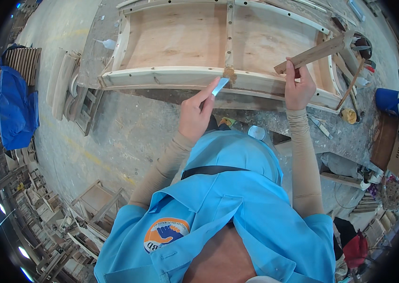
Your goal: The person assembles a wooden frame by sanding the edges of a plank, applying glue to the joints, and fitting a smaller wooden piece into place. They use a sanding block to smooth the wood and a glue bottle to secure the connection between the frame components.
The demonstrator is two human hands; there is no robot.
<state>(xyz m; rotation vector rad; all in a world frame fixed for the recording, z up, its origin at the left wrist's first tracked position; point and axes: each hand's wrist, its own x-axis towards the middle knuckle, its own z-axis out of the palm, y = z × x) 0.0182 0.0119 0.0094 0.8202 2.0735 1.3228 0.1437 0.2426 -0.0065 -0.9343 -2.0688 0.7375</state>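
Pinched between the fingers of my left hand is a putty knife with a flat, pale bluish blade. Its tip touches or nearly touches a patch of brown filler on the front rail of a curved wooden frame, where the middle crosspiece meets that rail. My right hand grips a flat wooden strip near its lower left end, over the frame's right half. The strip slants up to the right, and its far end overlaps other wood pieces there. Dark round holes or plugs dot the frame's rails.
The frame lies on a worn workbench. A white squeeze bottle is at its left. On the right are a small yellowish cup, a brush-like tool and a blue container. Curved wooden parts stand at the left.
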